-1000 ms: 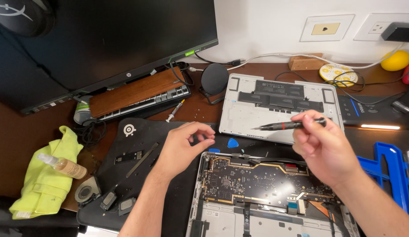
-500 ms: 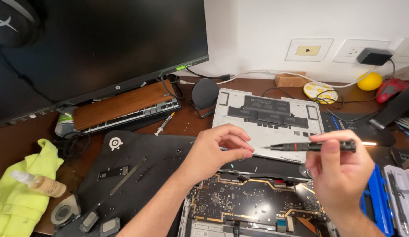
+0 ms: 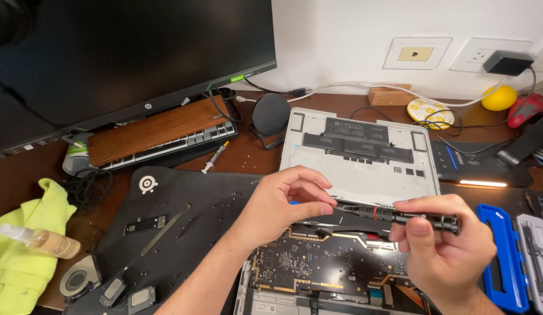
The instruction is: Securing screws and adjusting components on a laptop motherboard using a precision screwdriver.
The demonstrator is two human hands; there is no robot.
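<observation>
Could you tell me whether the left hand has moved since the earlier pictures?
Yes. The left hand has moved right, from over the black mat to the screwdriver tip, in front of the laptop's bottom cover.

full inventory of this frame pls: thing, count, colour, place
screwdriver: 1, black with red ring, held level over the laptop
open laptop: 1, dark board exposed, bottom centre
bottom cover: 1, silver, behind the hands
mat: 1, black, left of laptop
monitor: 1, black, top left
keyboard: 1, wood-topped, under monitor
cloth: 1, yellow-green, far left
spray bottle: 1, lying on cloth
bit case: 1, blue, right edge
left hand: pinching the screwdriver's tip
right hand: gripping its handle
</observation>
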